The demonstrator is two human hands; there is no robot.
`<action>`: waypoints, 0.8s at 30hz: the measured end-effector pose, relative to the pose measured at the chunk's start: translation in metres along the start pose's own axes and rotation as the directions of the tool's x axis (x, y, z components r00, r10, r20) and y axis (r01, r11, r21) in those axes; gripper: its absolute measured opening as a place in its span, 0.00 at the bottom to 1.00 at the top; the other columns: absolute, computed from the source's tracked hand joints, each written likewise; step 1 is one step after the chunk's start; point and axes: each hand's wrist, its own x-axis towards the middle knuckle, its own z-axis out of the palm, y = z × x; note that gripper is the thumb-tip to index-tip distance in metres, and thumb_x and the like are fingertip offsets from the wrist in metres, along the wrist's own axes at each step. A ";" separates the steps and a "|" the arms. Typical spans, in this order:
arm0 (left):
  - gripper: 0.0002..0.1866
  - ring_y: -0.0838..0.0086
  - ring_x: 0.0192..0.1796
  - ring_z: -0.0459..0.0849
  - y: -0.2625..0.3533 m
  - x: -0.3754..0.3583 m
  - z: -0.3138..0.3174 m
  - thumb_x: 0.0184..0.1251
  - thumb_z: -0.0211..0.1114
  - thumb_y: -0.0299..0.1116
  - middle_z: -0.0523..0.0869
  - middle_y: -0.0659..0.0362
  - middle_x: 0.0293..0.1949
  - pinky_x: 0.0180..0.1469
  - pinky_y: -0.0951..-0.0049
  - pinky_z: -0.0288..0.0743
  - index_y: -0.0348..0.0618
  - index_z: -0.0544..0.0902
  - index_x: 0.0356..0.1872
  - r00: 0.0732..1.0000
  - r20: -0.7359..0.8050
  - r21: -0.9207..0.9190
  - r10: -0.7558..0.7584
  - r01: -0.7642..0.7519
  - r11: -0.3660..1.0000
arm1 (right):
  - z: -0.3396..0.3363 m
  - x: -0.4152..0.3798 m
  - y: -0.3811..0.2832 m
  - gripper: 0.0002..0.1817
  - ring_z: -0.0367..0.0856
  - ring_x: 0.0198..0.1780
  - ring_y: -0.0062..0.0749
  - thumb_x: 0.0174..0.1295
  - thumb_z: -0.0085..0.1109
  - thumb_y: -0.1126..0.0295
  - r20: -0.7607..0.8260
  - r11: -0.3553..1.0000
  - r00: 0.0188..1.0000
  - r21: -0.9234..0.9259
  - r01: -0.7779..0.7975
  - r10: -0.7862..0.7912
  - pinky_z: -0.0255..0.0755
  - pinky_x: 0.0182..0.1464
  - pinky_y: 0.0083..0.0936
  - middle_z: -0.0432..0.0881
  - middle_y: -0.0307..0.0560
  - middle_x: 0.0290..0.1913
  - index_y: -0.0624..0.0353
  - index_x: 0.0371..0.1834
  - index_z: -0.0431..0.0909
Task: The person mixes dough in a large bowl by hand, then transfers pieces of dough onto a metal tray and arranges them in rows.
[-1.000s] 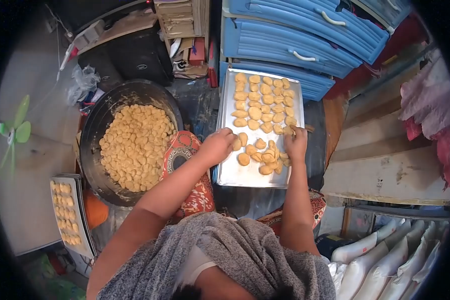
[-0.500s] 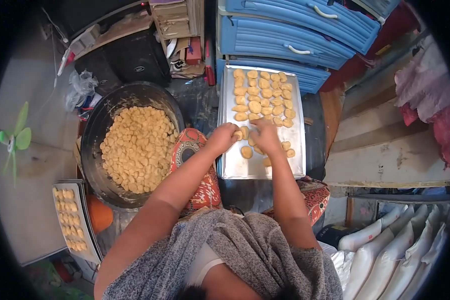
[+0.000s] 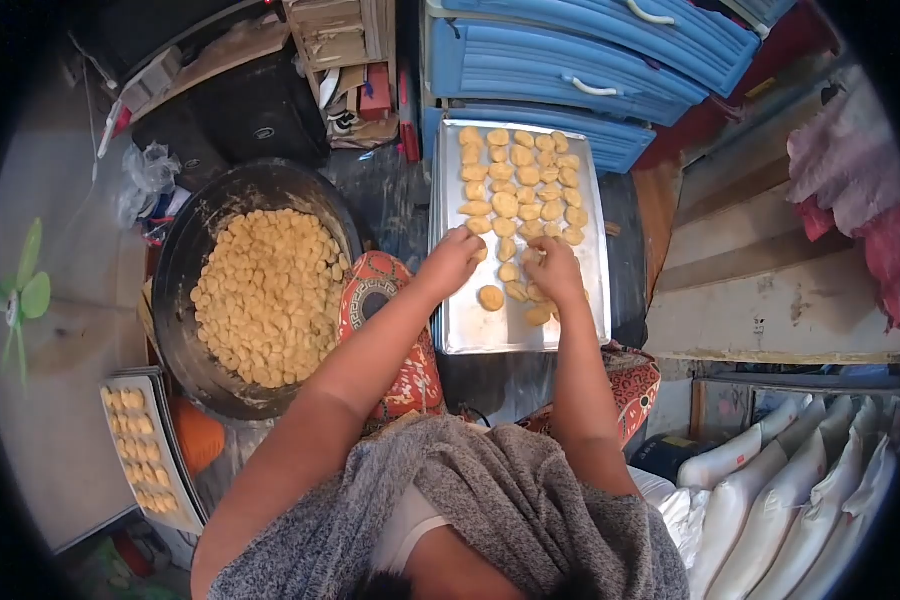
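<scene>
1. Curling the left hand (image 3: 450, 264) over the metal tray (image 3: 460, 328) at its left edge; cannot tell if pinching.
2. Pinching a dough piece (image 3: 532, 257) with the right hand (image 3: 557, 271), mid-tray!
3. Keeping to rows above, loosely clustered below!

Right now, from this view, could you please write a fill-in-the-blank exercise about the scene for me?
The round tub holding many yellowish pieces is coloured ____.
Beyond the metal tray stand drawers coloured ____.
The hand nearer to the tub is the person's ____ one.
The fan blades at the left side are coloured ____.

Missing words: black; blue; left; green.
</scene>
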 end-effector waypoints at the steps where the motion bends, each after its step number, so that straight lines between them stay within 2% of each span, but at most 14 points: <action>1: 0.12 0.56 0.47 0.76 0.000 0.002 0.002 0.52 0.64 0.26 0.75 0.52 0.40 0.48 0.63 0.72 0.41 0.78 0.39 1.000 -0.014 0.011 -0.023 0.023 1.000 | 0.005 -0.001 0.006 0.14 0.79 0.41 0.48 0.48 0.66 0.65 0.008 1.000 1.000 0.000 -0.004 0.004 0.72 0.46 0.37 0.82 0.50 0.35 0.59 0.38 0.80; 4: 0.11 0.56 0.47 0.75 0.002 0.008 0.005 0.54 0.64 0.28 0.75 0.52 0.40 0.48 0.63 0.72 0.41 0.78 0.39 0.997 -0.016 0.044 -0.078 0.078 0.996 | 0.020 0.004 0.017 0.14 0.81 0.36 0.47 0.48 0.65 0.67 -0.059 0.990 0.996 0.126 -0.065 0.073 0.74 0.41 0.35 0.82 0.52 0.34 0.59 0.38 0.80; 6: 0.11 0.56 0.47 0.75 0.003 0.011 0.009 0.54 0.64 0.30 0.75 0.52 0.41 0.49 0.63 0.72 0.41 0.78 0.39 0.994 0.000 0.063 -0.114 0.114 0.992 | 0.021 0.005 0.015 0.14 0.81 0.31 0.45 0.48 0.66 0.67 -0.154 0.958 0.988 0.285 0.045 0.000 0.75 0.36 0.33 0.82 0.52 0.31 0.60 0.38 0.79; 10: 0.11 0.60 0.51 0.73 0.019 0.014 0.004 0.58 0.61 0.34 0.75 0.56 0.43 0.51 0.62 0.69 0.43 0.79 0.41 0.998 -0.028 0.174 -0.059 0.063 0.983 | -0.015 0.000 0.019 0.15 0.79 0.29 0.39 0.50 0.66 0.64 -0.157 0.950 0.963 0.261 -0.171 0.217 0.73 0.33 0.30 0.82 0.50 0.35 0.61 0.38 0.79; 11: 0.11 0.60 0.53 0.73 0.025 0.015 0.002 0.58 0.62 0.35 0.75 0.58 0.46 0.53 0.63 0.68 0.44 0.79 0.41 1.000 -0.018 0.246 -0.025 0.029 0.969 | -0.018 0.000 0.031 0.17 0.80 0.30 0.38 0.50 0.66 0.62 -0.172 0.977 0.964 0.101 -0.189 0.204 0.73 0.35 0.29 0.81 0.50 0.37 0.61 0.40 0.79; 12: 0.11 0.60 0.53 0.73 0.025 0.016 0.006 0.58 0.62 0.35 0.75 0.58 0.46 0.53 0.63 0.68 0.44 0.79 0.41 1.000 -0.013 0.244 -0.025 0.028 0.969 | -0.018 -0.004 0.040 0.18 0.80 0.33 0.38 0.49 0.66 0.62 -0.103 0.970 0.970 0.125 -0.206 0.220 0.73 0.37 0.29 0.81 0.50 0.37 0.61 0.40 0.80; 14: 0.13 0.64 0.57 0.70 0.026 0.016 0.016 0.59 0.61 0.37 0.76 0.60 0.50 0.56 0.62 0.62 0.47 0.80 0.45 0.987 0.071 0.316 0.141 -0.156 0.936 | -0.013 -0.011 0.057 0.18 0.81 0.35 0.37 0.48 0.65 0.62 -0.032 0.961 0.970 0.149 -0.234 0.241 0.73 0.39 0.29 0.81 0.50 0.36 0.61 0.40 0.80; 16: 0.14 0.64 0.57 0.70 0.034 0.016 0.021 0.58 0.61 0.37 0.76 0.61 0.49 0.56 0.61 0.61 0.47 0.80 0.46 0.983 0.094 0.312 0.156 -0.178 0.933 | -0.016 -0.011 0.059 0.17 0.81 0.38 0.38 0.47 0.63 0.64 0.394 0.898 0.880 0.231 -0.374 0.265 0.73 0.41 0.29 0.82 0.50 0.35 0.62 0.39 0.81; 19: 0.17 0.65 0.60 0.67 0.046 0.013 0.033 0.58 0.60 0.39 0.77 0.61 0.49 0.58 0.58 0.58 0.48 0.79 0.48 0.974 0.099 0.277 0.203 -0.223 0.935 | -0.011 -0.015 0.067 0.15 0.81 0.35 0.38 0.46 0.61 0.66 0.368 0.942 0.915 0.216 -0.259 0.167 0.73 0.41 0.29 0.82 0.51 0.33 0.63 0.36 0.81; 20: 0.18 0.64 0.61 0.67 0.051 0.010 0.038 0.59 0.61 0.40 0.76 0.60 0.52 0.58 0.58 0.56 0.49 0.78 0.50 0.972 0.147 0.219 0.185 -0.215 0.952 | -0.010 -0.018 0.071 0.10 0.79 0.29 0.31 0.50 0.59 0.70 0.192 0.941 0.980 0.322 -0.108 0.047 0.72 0.36 0.25 0.81 0.46 0.30 0.62 0.35 0.79; 21: 0.19 0.64 0.61 0.67 0.055 0.007 0.043 0.59 0.61 0.41 0.76 0.60 0.54 0.59 0.58 0.54 0.50 0.77 0.52 0.966 0.195 0.159 0.170 -0.202 0.966 | -0.016 -0.017 0.068 0.10 0.79 0.29 0.31 0.50 0.59 0.70 0.195 0.940 0.980 0.324 -0.106 0.043 0.72 0.36 0.25 0.81 0.46 0.30 0.62 0.35 0.79; 22: 0.19 0.65 0.61 0.68 0.058 0.003 0.046 0.58 0.61 0.41 0.76 0.59 0.53 0.58 0.57 0.54 0.49 0.78 0.51 0.945 0.287 0.118 0.156 -0.196 0.973 | -0.026 -0.015 0.062 0.07 0.77 0.28 0.26 0.52 0.57 0.72 0.252 0.775 0.953 0.564 -0.286 0.168 0.71 0.33 0.21 0.79 0.43 0.29 0.61 0.34 0.77; 23: 0.19 0.65 0.61 0.68 0.060 -0.001 0.049 0.58 0.61 0.41 0.76 0.59 0.53 0.58 0.57 0.54 0.49 0.78 0.51 0.945 0.290 0.120 0.153 -0.194 0.974 | -0.031 -0.014 0.058 0.04 0.75 0.27 0.22 0.55 0.54 0.75 0.340 0.516 0.901 0.739 -0.433 0.268 0.69 0.31 0.18 0.78 0.40 0.27 0.60 0.34 0.75; 24: 0.19 0.64 0.61 0.68 0.064 -0.005 0.049 0.58 0.62 0.41 0.76 0.59 0.53 0.58 0.57 0.54 0.49 0.78 0.51 0.929 0.337 0.118 0.156 -0.206 0.971 | -0.026 -0.009 0.063 0.05 0.74 0.27 0.17 0.57 0.50 0.79 0.264 0.475 0.937 0.810 -0.344 0.230 0.66 0.27 0.13 0.75 0.35 0.26 0.57 0.35 0.71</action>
